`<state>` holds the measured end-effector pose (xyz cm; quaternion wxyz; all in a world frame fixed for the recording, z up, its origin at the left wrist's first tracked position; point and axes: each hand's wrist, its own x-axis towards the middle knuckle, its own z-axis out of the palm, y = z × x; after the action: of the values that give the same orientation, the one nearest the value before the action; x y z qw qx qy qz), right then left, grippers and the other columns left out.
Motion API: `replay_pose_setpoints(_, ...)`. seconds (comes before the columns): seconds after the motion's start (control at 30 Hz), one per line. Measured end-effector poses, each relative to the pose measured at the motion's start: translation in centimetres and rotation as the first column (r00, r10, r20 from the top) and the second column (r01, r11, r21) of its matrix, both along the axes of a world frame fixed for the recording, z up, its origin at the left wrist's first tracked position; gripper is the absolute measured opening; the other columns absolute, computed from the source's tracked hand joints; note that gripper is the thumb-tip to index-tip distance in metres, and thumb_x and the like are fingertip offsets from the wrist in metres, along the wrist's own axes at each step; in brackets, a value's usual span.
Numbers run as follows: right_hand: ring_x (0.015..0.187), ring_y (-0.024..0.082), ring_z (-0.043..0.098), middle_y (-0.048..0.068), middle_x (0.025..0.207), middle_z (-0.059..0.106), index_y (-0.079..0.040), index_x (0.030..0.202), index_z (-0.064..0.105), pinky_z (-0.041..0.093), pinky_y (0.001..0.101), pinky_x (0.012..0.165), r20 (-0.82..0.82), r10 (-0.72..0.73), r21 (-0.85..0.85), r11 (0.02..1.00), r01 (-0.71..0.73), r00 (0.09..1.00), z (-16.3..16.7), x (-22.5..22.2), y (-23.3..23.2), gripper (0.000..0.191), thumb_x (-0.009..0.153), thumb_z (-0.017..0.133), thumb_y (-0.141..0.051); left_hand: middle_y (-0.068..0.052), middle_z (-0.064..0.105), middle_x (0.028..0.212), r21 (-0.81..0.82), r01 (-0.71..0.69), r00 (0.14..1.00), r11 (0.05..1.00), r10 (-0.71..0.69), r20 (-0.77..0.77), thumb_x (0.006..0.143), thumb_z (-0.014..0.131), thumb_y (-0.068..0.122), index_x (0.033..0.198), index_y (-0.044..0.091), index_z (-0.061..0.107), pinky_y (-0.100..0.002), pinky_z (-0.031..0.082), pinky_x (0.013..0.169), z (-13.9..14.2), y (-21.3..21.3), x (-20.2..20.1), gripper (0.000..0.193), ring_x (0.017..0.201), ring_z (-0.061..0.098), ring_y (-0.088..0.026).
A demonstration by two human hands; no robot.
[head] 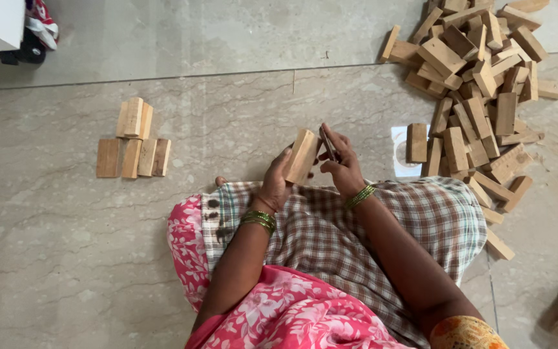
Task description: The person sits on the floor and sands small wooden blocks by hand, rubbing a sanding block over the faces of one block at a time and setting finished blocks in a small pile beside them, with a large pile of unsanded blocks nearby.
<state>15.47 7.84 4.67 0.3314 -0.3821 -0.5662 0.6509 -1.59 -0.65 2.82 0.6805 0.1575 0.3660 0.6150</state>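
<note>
You are sitting on the marble floor (227, 271) with a checked cloth (330, 232) spread over your lap, and both hands meet just above it. Your left hand (278, 183) is closed around the lower part of a pale wooden block (301, 156), fingers wrapped behind it and thumb in front, so the block stands tilted with one broad face turned toward your right hand. That grip leaves the upper half of the block bare and steady, which suits work done on its face or edge. Your right hand (342, 165) is curled shut on a thin dark tool (328, 143), pinched near its tip the way you would hold a pen or a small blade; it is too slim here to tell which, and its point sits just beside the block's edge, perhaps touching. To your right lies a large loose heap of wooden blocks (479, 84), within easy reach of the right arm, with a few strays near your knee. To your left, well apart from the heap, a small set of blocks (134, 145) is laid out neatly, four side by side and a few more stacked just above them, kept separate so they do not mix with the unsorted ones.
</note>
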Motion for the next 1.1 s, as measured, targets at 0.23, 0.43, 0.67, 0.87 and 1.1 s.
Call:
replay_pose_setpoints(0.23, 0.123, 0.028, 0.057, 0.015, 0.150, 0.042, -0.017, 0.155, 0.051, 0.055, 0.0351, 0.100, 0.203, -0.034, 0.546, 0.834, -0.084, 0.979, 2.3, 0.1, -1.2, 0.091, 0.070, 0.054, 0.016, -0.006, 0.060, 0.140, 0.244, 0.169, 0.872, 0.955, -0.029, -0.489, 0.099, 0.070, 0.018, 0.161, 0.009, 0.036, -0.030, 0.054, 0.100, -1.2, 0.3, 0.8, 0.071, 0.120, 0.062, -0.014)
replay_pose_setpoints(0.43, 0.122, 0.036, 0.058, 0.018, 0.147, 0.046, -0.017, 0.144, 0.059, 0.056, 0.0422, 0.101, 0.243, -0.102, 0.822, 0.550, -0.148, 0.965, 4.0, -0.2, -1.9, 0.086, 0.063, 0.052, 0.012, -0.009, 0.064, 0.120, 0.123, 0.031, 0.920, 0.992, 0.020, -0.391, 0.096, 0.072, 0.017, 0.166, 0.014, 0.042, -0.029, 0.049, 0.070, -1.0, 0.6, 0.2, 0.076, 0.085, 0.054, -0.012)
replay_pose_setpoints(0.67, 0.136, 0.039, 0.057, 0.021, 0.145, 0.046, -0.016, 0.149, 0.060, 0.057, 0.0441, 0.108, 0.245, -0.282, 0.711, 0.703, 0.026, 0.928, 4.1, 0.2, -0.5, 0.084, 0.071, 0.046, 0.012, -0.001, 0.061, 0.134, 0.233, 0.176, 0.908, 0.956, -0.067, -0.413, 0.094, 0.076, 0.025, 0.165, 0.015, 0.042, -0.026, 0.048, 0.083, 0.8, -0.7, 0.0, 0.080, 0.098, 0.053, -0.010)
replay_pose_setpoints(0.87, 0.132, 0.037, 0.055, 0.018, 0.145, 0.047, -0.018, 0.143, 0.062, 0.054, 0.0451, 0.109, 0.180, -0.069, 0.871, 0.475, -0.126, 0.981, 4.0, 0.2, -1.4, 0.083, 0.067, 0.050, 0.012, -0.004, 0.060, 0.143, 0.330, 0.117, 0.915, 0.937, 0.028, -0.403, 0.097, 0.078, 0.027, 0.165, 0.013, 0.042, -0.028, 0.051, 0.105, 0.0, 0.1, 0.0, 0.078, 0.128, 0.057, -0.013)
replay_pose_setpoints(1.1, 0.135, 0.038, 0.055, 0.019, 0.146, 0.046, -0.016, 0.151, 0.058, 0.054, 0.0423, 0.109, 0.279, -0.279, 0.690, 0.723, 0.010, 0.919, 3.2, 0.1, -0.3, 0.089, 0.068, 0.047, 0.015, -0.011, 0.059, 0.145, 0.262, 0.091, 0.996, 0.961, -0.081, -0.048, 0.094, 0.076, 0.036, 0.160, 0.007, 0.038, -0.043, 0.062, 0.094, 0.8, 0.2, 0.4, 0.081, 0.128, 0.063, -0.029)
